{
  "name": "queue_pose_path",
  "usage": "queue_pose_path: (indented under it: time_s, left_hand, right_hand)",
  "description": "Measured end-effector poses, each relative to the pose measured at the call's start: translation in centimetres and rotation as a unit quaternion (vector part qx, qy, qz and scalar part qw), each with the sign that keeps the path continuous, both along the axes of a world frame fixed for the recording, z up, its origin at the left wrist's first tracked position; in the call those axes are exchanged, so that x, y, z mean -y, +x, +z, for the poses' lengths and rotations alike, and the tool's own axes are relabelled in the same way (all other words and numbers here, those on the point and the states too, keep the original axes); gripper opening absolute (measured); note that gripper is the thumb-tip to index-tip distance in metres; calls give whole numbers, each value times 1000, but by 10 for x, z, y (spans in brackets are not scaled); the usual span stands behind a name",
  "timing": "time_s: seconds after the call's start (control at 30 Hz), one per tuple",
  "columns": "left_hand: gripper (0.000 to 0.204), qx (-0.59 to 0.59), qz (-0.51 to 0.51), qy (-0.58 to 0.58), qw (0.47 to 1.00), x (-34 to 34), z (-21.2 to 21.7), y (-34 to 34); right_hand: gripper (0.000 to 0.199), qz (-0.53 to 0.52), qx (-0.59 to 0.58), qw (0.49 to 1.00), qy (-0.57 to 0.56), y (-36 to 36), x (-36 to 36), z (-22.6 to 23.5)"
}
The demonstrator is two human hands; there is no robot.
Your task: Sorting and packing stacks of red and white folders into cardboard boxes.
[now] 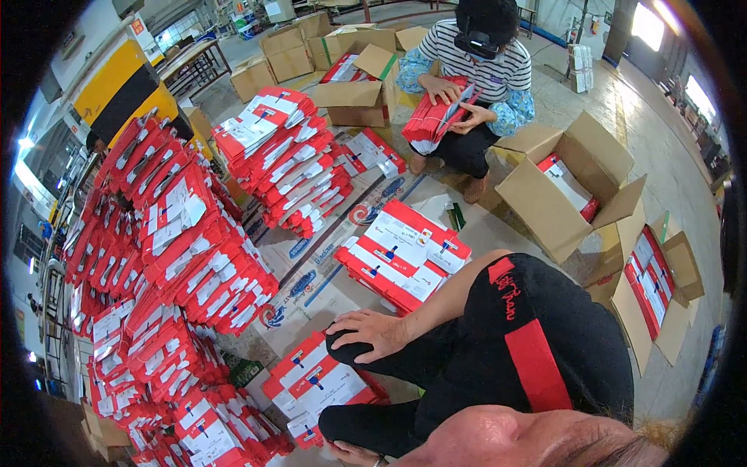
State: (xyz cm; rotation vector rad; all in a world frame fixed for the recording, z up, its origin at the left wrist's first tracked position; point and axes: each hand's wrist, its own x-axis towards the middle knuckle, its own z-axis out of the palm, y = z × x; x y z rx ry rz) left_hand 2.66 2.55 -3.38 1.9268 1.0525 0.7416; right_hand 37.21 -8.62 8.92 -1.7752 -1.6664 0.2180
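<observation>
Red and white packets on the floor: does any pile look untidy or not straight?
Yes. The large heap of packets on the left is not square: its bundles lie fanned and tilted at different angles. The pile behind it leans, with its layers stepped sideways. The small stack in the middle lies flat and even.

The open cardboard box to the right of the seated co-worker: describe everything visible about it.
The open cardboard box is plain brown corrugated card, standing on the concrete floor with its mouth tipped toward the camera. All flaps are folded outward. Inside lie a few flat red-and-white packets, filling only part of it. Its back flap sits close to the co-worker's leg; whether they touch cannot be told. No hand touches the box. A second open box stands just right of it.
</observation>
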Motion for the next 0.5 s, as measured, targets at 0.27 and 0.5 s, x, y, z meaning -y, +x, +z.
queue_pose_path:
  time_s: [0.27,0.5]
  left_hand:
    - [51,7,63,-47,997,2,-14,-8]
    - [42,-20,132,-219,966,-56,2,-36]
  right_hand:
    - [54,27,-30,999,23,1,-10,-2]
    - [50,99,122,969,-192,14,-88,4]
